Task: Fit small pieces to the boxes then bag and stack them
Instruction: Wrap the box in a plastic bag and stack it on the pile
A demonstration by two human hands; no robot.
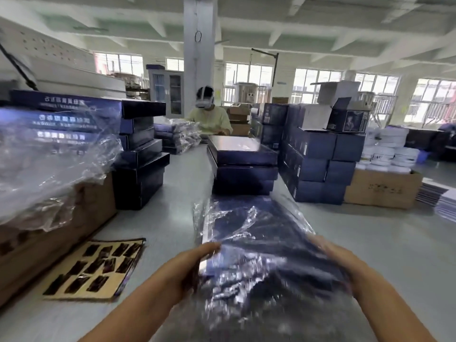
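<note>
Dark navy box [249, 223] in clear glossy bag [259, 275]; grey table [177, 193] — tan sheet [93, 270], black pieces.

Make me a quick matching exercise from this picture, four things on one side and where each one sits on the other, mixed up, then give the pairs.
Things:
1. bagged dark box
2. card of small dark pieces
3. stack of unbagged boxes
4. brown carton

Places:
A. far right, on the floor
B. between the left hand and right hand
C. flat on the table, left of the hands
D. mid-table, beyond the hands

Pairs: 1-B, 2-C, 3-D, 4-A
</note>
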